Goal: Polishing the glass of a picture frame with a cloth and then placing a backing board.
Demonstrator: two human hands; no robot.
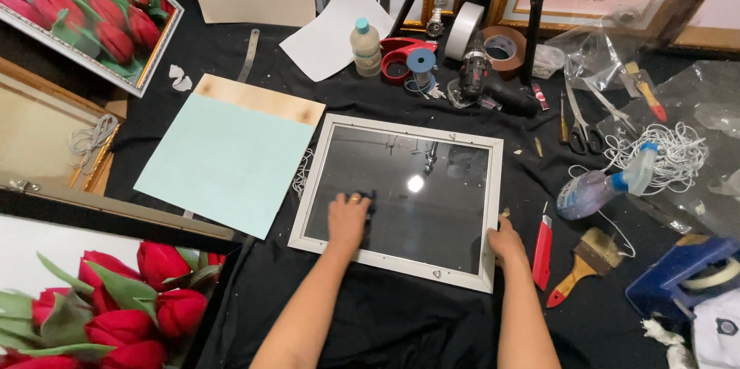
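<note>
Left grip [348, 219] lies flat, fingers spread, pressing a small dark cloth [368, 201] against the glass of the white picture frame [493, 184]; a ring shows on one finger. Right grip [505, 242] is curled over the frame's lower right edge, thumb on the rail, pinching it. The frame lies flat at the middle of the black-covered surface [401, 315], its glass reflecting a lamp.

Beside the frame's right edge lie a red utility knife [542, 249] and a paintbrush [584, 261]. A clear spray bottle [597, 188] lies on its side nearby, with liquid inside as far as can be told, next to a tangle of white cord [678, 149]. Left of the frame rests a pale green board [223, 161]. Toward the far edge stand a small plastic bottle [365, 47], its contents not discernible, tape rolls [501, 49] and a cordless drill [482, 80]. Scissors [586, 130] lie toward the far right corner.
</note>
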